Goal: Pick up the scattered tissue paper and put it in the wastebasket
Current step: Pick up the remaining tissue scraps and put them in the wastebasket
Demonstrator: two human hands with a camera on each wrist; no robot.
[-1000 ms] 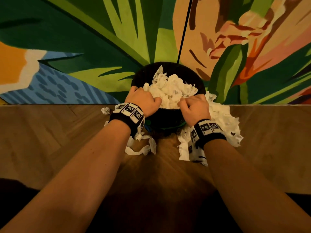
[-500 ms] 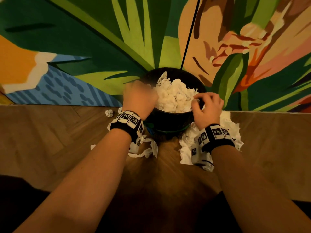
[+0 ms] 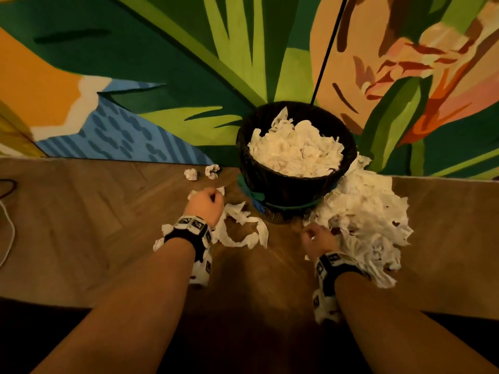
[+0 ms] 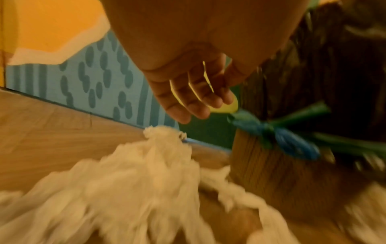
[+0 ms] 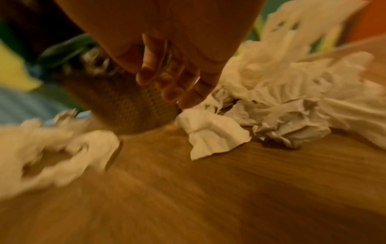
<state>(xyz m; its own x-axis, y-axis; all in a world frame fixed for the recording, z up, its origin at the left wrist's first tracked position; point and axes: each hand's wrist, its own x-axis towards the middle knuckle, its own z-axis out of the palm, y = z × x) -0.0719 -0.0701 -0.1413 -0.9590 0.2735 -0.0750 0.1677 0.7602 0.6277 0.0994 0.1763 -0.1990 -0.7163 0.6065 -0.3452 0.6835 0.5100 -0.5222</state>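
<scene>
Over wood floor at the foot of a painted leaf mural, reaching down on both sides of the dark wastebasket, which is standing against the wall and already brimming with white tissue. Working the gathering step, judging by how much paper is lying outside. Lowering the left hand onto torn strips just left of the basket, fingers hanging loose and released, gripping nothing. Bringing the right hand to the near edge of the big heap piled against the basket's right side, fingers pointing down and unclenched, one tip touching a crumpled piece but not yet closing on it. Leaving two small balls lying farther left, near the wall. Next, probably closing each hand round a loose bunch, lifting clear of the rim and pressing the load down onto the mound, since light paper heaped this high is likely spilling over the edge unless packed.
</scene>
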